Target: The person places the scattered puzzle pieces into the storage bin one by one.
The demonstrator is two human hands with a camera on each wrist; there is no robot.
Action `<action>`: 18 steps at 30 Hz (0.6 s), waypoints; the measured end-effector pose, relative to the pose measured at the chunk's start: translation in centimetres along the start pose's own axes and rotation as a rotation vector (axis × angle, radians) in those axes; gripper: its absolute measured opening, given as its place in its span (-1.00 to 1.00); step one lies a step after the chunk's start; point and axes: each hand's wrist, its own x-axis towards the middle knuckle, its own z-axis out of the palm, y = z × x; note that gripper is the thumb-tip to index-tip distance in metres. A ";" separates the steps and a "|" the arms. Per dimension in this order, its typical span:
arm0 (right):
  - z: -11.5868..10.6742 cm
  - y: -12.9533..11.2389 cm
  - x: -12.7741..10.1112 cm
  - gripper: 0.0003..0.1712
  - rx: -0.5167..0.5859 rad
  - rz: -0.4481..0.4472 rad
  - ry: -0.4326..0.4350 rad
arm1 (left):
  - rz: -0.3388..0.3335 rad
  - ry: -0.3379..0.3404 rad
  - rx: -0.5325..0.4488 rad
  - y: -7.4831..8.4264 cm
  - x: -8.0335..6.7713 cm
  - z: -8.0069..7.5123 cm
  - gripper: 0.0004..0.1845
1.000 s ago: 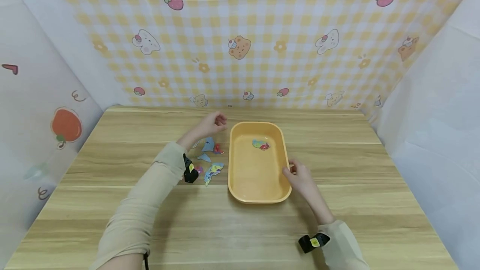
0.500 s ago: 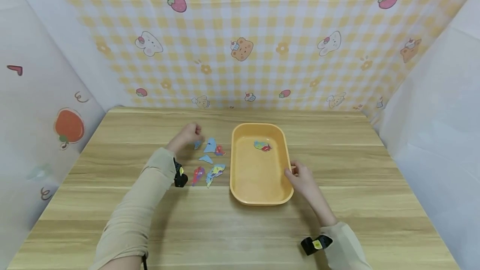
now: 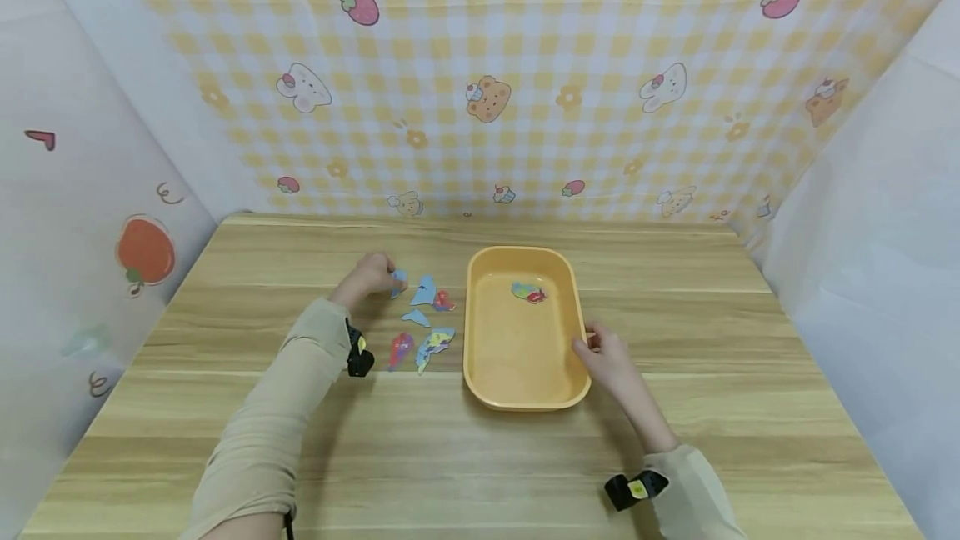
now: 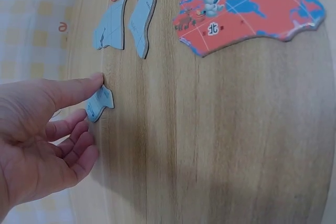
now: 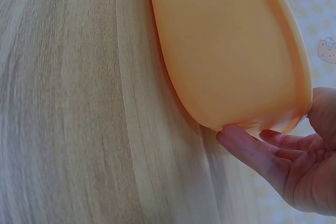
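Note:
My left hand (image 3: 369,275) is at the far left of the loose pieces and pinches a small light-blue puzzle piece (image 4: 100,102) between thumb and finger. That piece is at the tabletop; whether it is lifted I cannot tell. My right hand (image 3: 606,355) holds the right rim of a yellow plastic tray (image 3: 525,400), thumb and fingers about its edge. Inside the tray lies a green, blue and red puzzle piece (image 3: 529,292). Beside my left hand lie a blue piece (image 3: 424,292), a red piece (image 3: 444,301), a slim blue piece (image 3: 416,318), a pink-and-purple piece (image 3: 401,350) and a multicoloured piece (image 3: 433,348).
The wooden table (image 3: 480,473) reaches back to a yellow checked cloth (image 3: 420,48) printed with cartoons. White cloth walls (image 3: 75,190) stand on both sides. Each forearm wears a black wrist camera (image 3: 360,354).
My left hand has moved left and down from beside the tray to the small blue piece and taken hold of it. My right hand has stayed on the tray rim.

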 end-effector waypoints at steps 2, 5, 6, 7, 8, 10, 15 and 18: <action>-0.1 0.0 -0.1 -0.62 -0.008 -0.008 0.005 | 0.009 0.004 -0.007 0.0 0.1 0.0 -0.75; 0.0 -0.1 -0.2 -0.63 -0.019 -0.020 0.012 | 0.013 0.009 -0.030 0.0 0.0 0.1 -0.75; 0.0 0.0 -0.2 -0.64 -0.020 -0.021 0.014 | 0.012 0.014 -0.040 0.0 0.0 0.1 -0.76; 0.0 -0.1 -0.2 -0.63 -0.019 -0.021 0.013 | 0.010 0.021 -0.044 0.0 -0.1 0.2 -0.78; 0.0 0.0 -0.2 -0.63 -0.021 -0.022 0.014 | 0.007 0.027 -0.048 0.1 -0.1 0.2 -0.78; 0.0 0.0 -0.2 -0.63 -0.022 -0.022 0.015 | 0.009 0.040 -0.052 0.2 -0.2 0.3 -0.71; 0.1 0.0 -0.2 -0.65 -0.016 -0.024 0.019 | 0.028 0.051 -0.057 0.5 -0.6 0.3 -0.56; 0.0 0.0 -0.2 -0.64 -0.013 -0.024 0.018 | 0.043 0.048 -0.071 0.3 -0.3 0.1 -0.59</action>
